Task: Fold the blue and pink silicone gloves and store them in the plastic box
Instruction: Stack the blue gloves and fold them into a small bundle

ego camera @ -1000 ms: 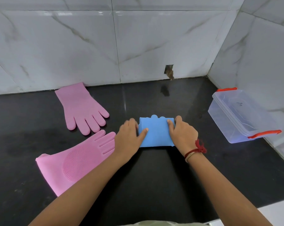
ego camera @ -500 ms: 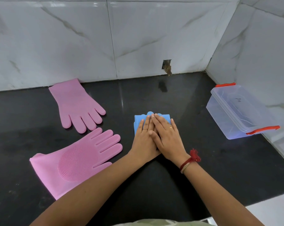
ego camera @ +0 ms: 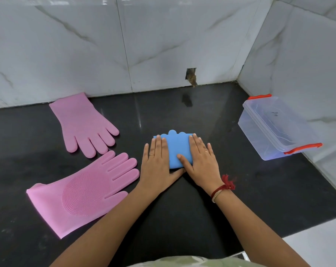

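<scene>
A folded blue silicone glove (ego camera: 177, 146) lies in the middle of the black counter, its fingertips poking out at the far edge. My left hand (ego camera: 156, 162) presses flat on its left side and my right hand (ego camera: 200, 162) presses flat on its right side, fingers straight. Two pink gloves lie unfolded to the left: one (ego camera: 82, 122) near the wall, fingers toward me, and a nearer one (ego camera: 82, 191), bristle palm up, fingers pointing right. The clear plastic box (ego camera: 275, 128) with red clips stands at the right by the side wall, with a clear lid on top.
The black counter (ego camera: 182, 209) ends at white marble walls behind and on the right. A small hole (ego camera: 191, 76) breaks the back wall's tile. A pale counter edge (ego camera: 317, 243) shows at the lower right.
My hands, stacked together on the blue glove half a second ago, have slid apart to its left and right sides, pressing it flat. A second ago they held its two ends.
</scene>
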Tool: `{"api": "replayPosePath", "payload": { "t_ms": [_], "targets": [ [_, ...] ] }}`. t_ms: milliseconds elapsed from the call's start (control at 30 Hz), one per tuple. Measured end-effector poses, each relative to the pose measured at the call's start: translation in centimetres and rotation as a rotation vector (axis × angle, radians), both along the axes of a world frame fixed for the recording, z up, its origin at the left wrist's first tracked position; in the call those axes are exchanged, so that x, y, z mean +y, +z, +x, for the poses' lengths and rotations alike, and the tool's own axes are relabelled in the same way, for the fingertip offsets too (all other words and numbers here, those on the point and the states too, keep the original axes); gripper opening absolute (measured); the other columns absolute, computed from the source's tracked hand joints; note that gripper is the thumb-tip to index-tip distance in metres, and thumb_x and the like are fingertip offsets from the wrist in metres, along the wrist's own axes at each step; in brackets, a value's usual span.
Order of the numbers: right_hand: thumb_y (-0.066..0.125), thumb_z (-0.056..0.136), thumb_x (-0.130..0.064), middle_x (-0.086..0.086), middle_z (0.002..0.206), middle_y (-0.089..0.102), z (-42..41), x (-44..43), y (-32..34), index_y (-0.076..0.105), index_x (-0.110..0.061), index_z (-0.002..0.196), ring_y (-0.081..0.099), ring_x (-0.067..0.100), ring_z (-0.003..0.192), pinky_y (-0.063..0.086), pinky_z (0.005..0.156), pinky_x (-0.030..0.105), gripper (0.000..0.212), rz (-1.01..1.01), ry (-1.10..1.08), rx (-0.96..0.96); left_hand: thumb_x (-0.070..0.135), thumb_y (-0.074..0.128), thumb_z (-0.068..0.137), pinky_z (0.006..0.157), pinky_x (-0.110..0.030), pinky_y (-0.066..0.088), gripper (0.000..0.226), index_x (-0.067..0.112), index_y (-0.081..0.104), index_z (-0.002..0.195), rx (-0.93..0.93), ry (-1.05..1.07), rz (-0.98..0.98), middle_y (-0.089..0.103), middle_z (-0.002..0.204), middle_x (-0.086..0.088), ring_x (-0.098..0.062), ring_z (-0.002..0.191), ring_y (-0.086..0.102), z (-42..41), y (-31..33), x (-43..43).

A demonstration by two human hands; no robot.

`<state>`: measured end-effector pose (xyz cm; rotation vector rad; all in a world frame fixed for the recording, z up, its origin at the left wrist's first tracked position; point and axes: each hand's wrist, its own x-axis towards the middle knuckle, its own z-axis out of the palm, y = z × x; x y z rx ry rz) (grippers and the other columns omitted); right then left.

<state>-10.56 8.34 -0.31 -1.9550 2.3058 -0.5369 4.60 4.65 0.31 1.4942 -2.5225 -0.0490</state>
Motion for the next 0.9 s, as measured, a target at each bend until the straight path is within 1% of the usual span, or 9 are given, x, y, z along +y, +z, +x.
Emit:
{"api": "replayPosePath", "payload": {
  "t_ms": [133, 200, 300, 400, 500, 633, 700, 833, 900],
  "targets": [
    [0.027, 0.089, -0.062, 0.004, 0.157, 0.018, 0.1, 0.0, 0.0, 0.013, -0.014, 0.148, 0.015, 0.018, 0.145, 0.007, 0.118, 0.038, 0.078, 0.040, -0.031, -0.099, 0.079, 0.027, 0.071, 0.115, -0.046, -0.001, 0.111, 0.001, 0.015, 0.148, -0.033, -0.018, 0.021, 0.021, 0.155, -0.016, -0.030, 0.144, 0.016, 0.0, -0.1, -0.5],
    [0.028, 0.090, -0.061, 0.003, 0.158, 0.015, -0.1, -0.1, 0.4, 0.010, -0.015, 0.149, 0.011, 0.017, 0.145, 0.004, 0.118, 0.040, 0.077, 0.085, -0.009, -0.137, 0.084, 0.028, 0.069, 0.114, -0.052, -0.003, 0.116, 0.003, 0.007, 0.149, -0.070, -0.021, 0.032, 0.013, 0.158, -0.015, -0.028, 0.145, 0.009, 0.0, 0.0, -0.6],
    [0.027, 0.090, -0.062, 0.002, 0.159, 0.009, -0.6, 0.1, 1.6, 0.006, -0.017, 0.149, 0.004, 0.017, 0.146, -0.002, 0.117, 0.041, 0.077, 0.141, 0.039, -0.234, 0.092, 0.017, 0.060, 0.108, -0.062, -0.011, 0.126, 0.005, 0.001, 0.149, -0.151, -0.027, 0.016, 0.005, 0.159, -0.013, -0.029, 0.146, -0.005, 0.3, 1.0, -0.6],
    [0.029, 0.090, -0.061, 0.000, 0.158, 0.011, -2.0, 1.5, 3.6, 0.009, -0.018, 0.149, 0.006, 0.014, 0.146, 0.001, 0.117, 0.037, 0.076, 0.016, -0.027, -0.506, 0.091, 0.014, 0.060, 0.104, -0.062, -0.017, 0.123, 0.007, 0.006, 0.149, -0.143, -0.049, -0.070, 0.006, 0.159, -0.012, -0.029, 0.145, -0.011, 0.5, 3.2, -0.7],
    [0.034, 0.093, -0.053, 0.000, 0.155, 0.024, -4.7, 3.6, 5.9, 0.023, -0.017, 0.146, 0.020, 0.015, 0.143, 0.013, 0.117, 0.034, 0.065, -0.167, -0.221, -0.668, 0.078, 0.018, 0.072, 0.105, -0.062, -0.015, 0.103, 0.010, 0.006, 0.150, -0.089, -0.106, -0.113, 0.005, 0.159, -0.009, -0.027, 0.145, -0.013, 0.1, 5.4, -1.0],
    [0.045, 0.096, -0.034, 0.004, 0.133, 0.052, -8.3, 7.0, 8.0, 0.051, -0.013, 0.129, 0.045, 0.020, 0.126, 0.034, 0.105, 0.030, 0.040, -0.361, -0.326, -0.644, 0.060, 0.019, 0.088, 0.109, -0.060, -0.009, 0.079, 0.011, 0.014, 0.149, 0.037, -0.149, -0.085, 0.015, 0.158, -0.006, -0.026, 0.146, -0.007, -3.1, 7.4, -1.0],
    [0.050, 0.094, -0.025, 0.002, 0.124, 0.056, -9.9, 8.6, 8.6, 0.058, -0.013, 0.119, 0.049, 0.014, 0.117, 0.036, 0.098, 0.024, 0.029, -0.439, -0.335, -0.579, 0.056, 0.025, 0.091, 0.110, -0.059, -0.008, 0.073, 0.011, 0.018, 0.148, 0.063, -0.214, -0.090, 0.018, 0.158, -0.006, -0.025, 0.146, -0.004, -6.0, 7.7, -0.7],
    [0.054, 0.091, -0.014, 0.005, 0.125, 0.056, -12.7, 10.6, 9.2, 0.061, -0.013, 0.115, 0.046, 0.006, 0.111, 0.035, 0.093, 0.007, 0.025, -0.509, -0.394, -0.459, 0.054, 0.031, 0.093, 0.111, -0.058, -0.008, 0.070, 0.011, 0.020, 0.148, -0.006, -0.405, -0.118, 0.016, 0.158, -0.006, -0.024, 0.146, -0.005, -12.4, 7.8, 0.0],
    [0.054, 0.090, -0.011, 0.007, 0.127, 0.055, -14.2, 11.1, 9.2, 0.061, -0.013, 0.115, 0.049, 0.013, 0.115, 0.041, 0.096, 0.017, 0.026, -0.504, -0.427, -0.405, 0.053, 0.031, 0.094, 0.110, -0.056, -0.010, 0.070, 0.011, 0.018, 0.149, -0.035, -0.491, -0.127, 0.014, 0.159, -0.007, -0.024, 0.146, -0.005, -15.3, 7.8, 0.3]
  ]
}}
